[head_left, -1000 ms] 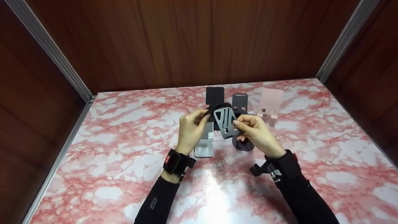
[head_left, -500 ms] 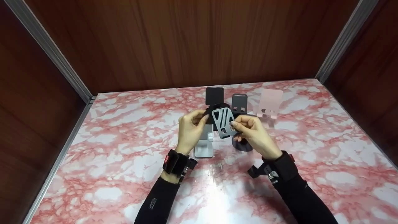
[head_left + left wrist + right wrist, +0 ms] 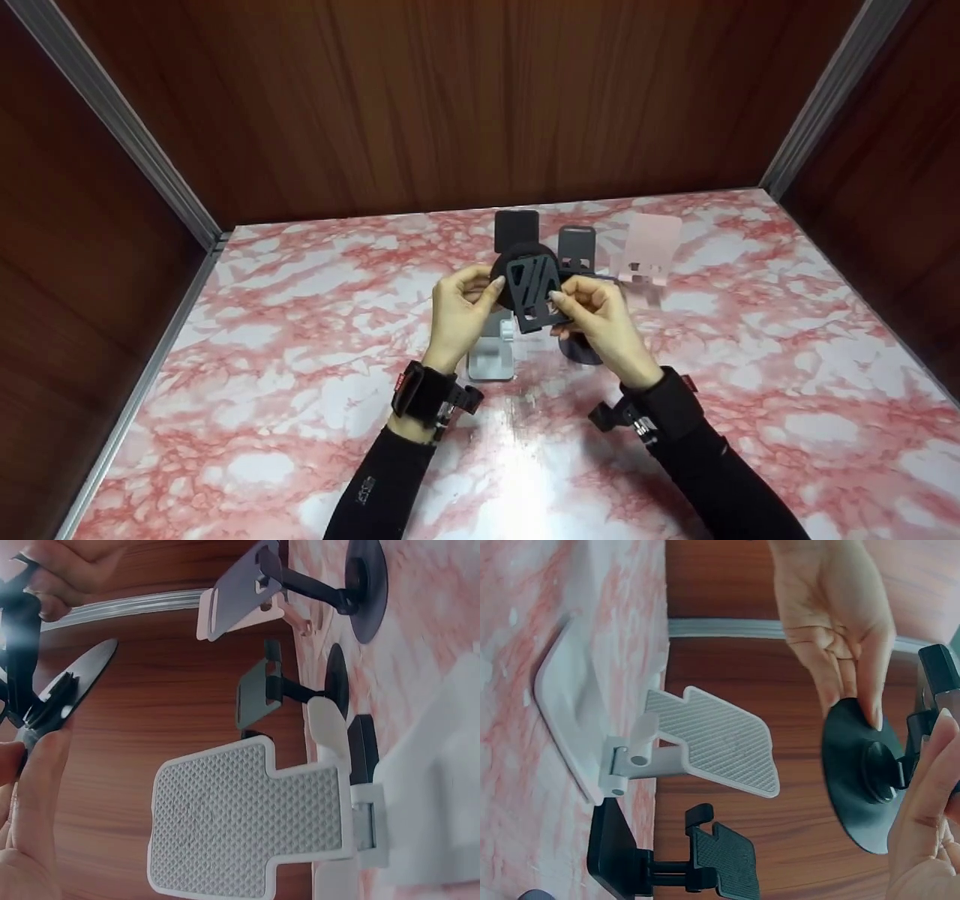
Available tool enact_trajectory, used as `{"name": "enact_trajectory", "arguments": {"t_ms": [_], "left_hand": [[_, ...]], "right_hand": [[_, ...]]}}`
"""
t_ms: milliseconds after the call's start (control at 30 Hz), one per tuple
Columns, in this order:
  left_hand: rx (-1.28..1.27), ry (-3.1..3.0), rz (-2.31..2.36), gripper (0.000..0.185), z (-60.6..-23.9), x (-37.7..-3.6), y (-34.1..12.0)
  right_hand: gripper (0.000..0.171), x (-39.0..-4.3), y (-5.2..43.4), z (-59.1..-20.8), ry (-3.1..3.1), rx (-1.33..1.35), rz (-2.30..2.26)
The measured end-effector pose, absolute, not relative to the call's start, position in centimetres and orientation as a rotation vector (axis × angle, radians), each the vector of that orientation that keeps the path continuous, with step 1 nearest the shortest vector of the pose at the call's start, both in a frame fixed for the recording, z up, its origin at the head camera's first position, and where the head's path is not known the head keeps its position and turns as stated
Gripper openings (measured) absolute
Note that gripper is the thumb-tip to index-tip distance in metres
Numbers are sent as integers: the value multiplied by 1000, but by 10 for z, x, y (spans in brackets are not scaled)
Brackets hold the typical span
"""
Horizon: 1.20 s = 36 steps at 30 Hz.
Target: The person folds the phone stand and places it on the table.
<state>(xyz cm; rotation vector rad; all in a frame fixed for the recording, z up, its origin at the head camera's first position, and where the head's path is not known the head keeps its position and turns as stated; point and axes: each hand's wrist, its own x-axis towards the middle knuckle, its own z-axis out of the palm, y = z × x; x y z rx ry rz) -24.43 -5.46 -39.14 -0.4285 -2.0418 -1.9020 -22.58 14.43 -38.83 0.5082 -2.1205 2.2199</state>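
The person is holding a dark phone stand (image 3: pixel 531 289) in both hands, up above the table (image 3: pixel 300 360), over the middle of its far half. The left hand (image 3: pixel 459 319) is pinching the rim of the stand's round base (image 3: pixel 859 780) between thumb and fingertips, so its grip is closed on the stand. The right hand (image 3: pixel 600 319) is gripping the stand from the other side, its fingers curled at the edge of the slotted plate (image 3: pixel 534 292), which is facing the head camera and tilting a little to the right. In the right wrist view the base is showing as a dark disc with a hub in its middle, and the left hand's fingers (image 3: pixel 855 682) are lying across its upper edge.

Just under the hands a white phone stand (image 3: pixel 495 349) is standing on the table, its dimpled support plate (image 3: pixel 247 821) raised on a hinge. Beyond the hands three more stands are lined up near the wooden back wall (image 3: pixel 465 97): a black stand (image 3: pixel 516 229), a grey stand (image 3: pixel 576 246) just beside it, and a pink stand (image 3: pixel 649 247) to the right. A dark round foot (image 3: pixel 577 349) is resting on the table below the right hand, partly hidden by it. Both wrists are wearing black straps with cameras, and both arms are in black sleeves.
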Motion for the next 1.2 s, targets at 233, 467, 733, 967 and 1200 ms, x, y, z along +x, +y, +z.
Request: {"name": "enact_trajectory", "arguments": {"t_ms": [233,467,733,967,1200], "left_hand": [[-399,-2105,-2040,19,-388,-244,-57],[-429,-2234,-2103,33,-385,-241,-57],[-395,-2275,-2020,40,-387,-242,-57],[-351,-2249,-2110,40,-387,-243,-58],[-398,-2217,-2181,40,-386,-242,-59]], "right_hand": [[13,-228,143,-392,-2149,477,2179],[14,-229,145,-393,-2156,420,2200],[17,-229,149,-390,-2257,472,2017],[32,-231,152,-387,-2226,453,1826],[53,-231,156,-386,-2222,432,2153]]}}
